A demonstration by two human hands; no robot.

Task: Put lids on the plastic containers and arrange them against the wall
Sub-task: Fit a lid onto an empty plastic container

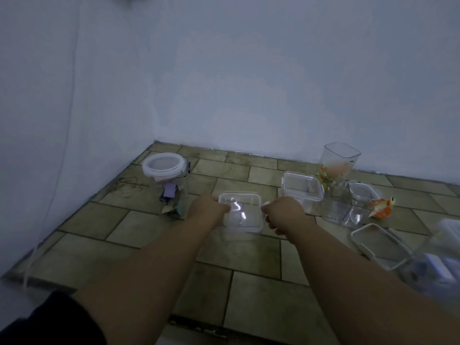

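Observation:
A clear square container with its lid (241, 212) on sits on the tiled floor in the middle. My left hand (207, 209) grips its left edge, index finger pointing outward. My right hand (286, 211) grips the right edge at a white clip. A lidded round jar (165, 183) holding paper scraps stands at the left. A lidded clear box (302, 188) stands to the right. Behind it a tall open container (339, 163) holds some coloured bits. A loose lid (378, 245) lies at the right.
White walls (249, 83) meet in the corner behind. An open clear box (348, 205) and an orange wrapper (382, 207) lie at the right. Blurred clear plastic (438, 260) fills the right edge. A thin cord (62, 145) hangs down the left wall.

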